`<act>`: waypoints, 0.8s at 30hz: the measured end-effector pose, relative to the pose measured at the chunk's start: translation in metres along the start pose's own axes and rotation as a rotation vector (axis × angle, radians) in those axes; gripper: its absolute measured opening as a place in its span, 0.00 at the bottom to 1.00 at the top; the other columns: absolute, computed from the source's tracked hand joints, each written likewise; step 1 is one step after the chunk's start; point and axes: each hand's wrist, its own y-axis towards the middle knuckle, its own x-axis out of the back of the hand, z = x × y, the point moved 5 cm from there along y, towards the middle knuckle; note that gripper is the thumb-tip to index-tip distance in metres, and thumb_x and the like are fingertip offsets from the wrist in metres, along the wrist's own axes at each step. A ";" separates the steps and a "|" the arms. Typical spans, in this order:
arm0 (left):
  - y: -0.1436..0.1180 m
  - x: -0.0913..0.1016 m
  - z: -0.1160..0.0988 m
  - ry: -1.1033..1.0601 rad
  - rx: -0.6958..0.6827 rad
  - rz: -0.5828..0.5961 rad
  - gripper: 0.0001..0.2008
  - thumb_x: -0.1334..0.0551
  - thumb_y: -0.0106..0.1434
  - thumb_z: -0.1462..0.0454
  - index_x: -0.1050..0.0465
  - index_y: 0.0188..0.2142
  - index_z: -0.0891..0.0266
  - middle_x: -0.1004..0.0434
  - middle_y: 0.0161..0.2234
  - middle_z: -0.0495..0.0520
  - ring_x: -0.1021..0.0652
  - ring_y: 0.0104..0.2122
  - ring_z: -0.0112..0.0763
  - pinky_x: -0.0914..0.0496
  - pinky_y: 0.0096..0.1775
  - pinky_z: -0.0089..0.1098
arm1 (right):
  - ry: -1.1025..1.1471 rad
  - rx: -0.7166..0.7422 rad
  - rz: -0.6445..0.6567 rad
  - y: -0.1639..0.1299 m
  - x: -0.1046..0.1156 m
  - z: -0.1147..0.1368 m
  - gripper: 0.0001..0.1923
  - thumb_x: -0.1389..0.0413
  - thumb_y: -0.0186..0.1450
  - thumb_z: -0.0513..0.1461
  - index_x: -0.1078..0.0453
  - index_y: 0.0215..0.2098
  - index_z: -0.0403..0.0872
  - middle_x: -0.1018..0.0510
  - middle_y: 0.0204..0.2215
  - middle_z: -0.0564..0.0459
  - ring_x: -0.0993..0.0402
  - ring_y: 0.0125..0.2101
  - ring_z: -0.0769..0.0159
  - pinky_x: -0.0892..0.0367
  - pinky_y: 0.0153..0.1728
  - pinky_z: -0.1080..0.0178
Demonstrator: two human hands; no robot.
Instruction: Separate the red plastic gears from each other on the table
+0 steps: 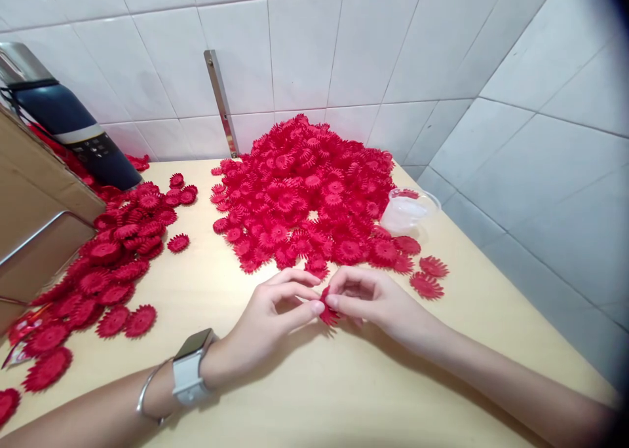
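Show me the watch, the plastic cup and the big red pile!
watch (189, 371), head view, on its white band.
plastic cup (407, 211), head view, on its clear wall.
big red pile (304, 192), head view, on its middle.

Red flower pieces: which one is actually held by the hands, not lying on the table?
The red flower piece pinched between the left hand and right hand fingertips, in front of the big pile; all others lie untouched.

Single head-worn view, looking forward and down, close over table (314, 395), tiled corner behind

Two hands (275, 317), one cup (407, 209), countless red flowers (304, 192).
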 end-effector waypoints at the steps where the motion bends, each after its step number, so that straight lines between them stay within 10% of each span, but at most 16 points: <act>1: 0.000 0.000 0.001 -0.016 0.002 -0.005 0.06 0.40 0.55 0.67 0.24 0.27 0.61 0.32 0.39 0.53 0.28 0.38 0.32 0.31 0.41 0.32 | 0.021 -0.017 -0.015 0.000 0.000 0.000 0.09 0.41 0.54 0.40 0.34 0.23 0.42 0.33 0.17 0.58 0.39 0.18 0.76 0.44 0.20 0.70; 24: 0.002 0.001 0.001 -0.023 -0.005 0.001 0.06 0.40 0.54 0.67 0.23 0.28 0.59 0.31 0.39 0.53 0.28 0.39 0.34 0.29 0.39 0.32 | 0.116 -0.032 0.023 0.000 -0.001 -0.003 0.09 0.39 0.51 0.39 0.34 0.26 0.43 0.30 0.18 0.58 0.36 0.17 0.75 0.42 0.18 0.70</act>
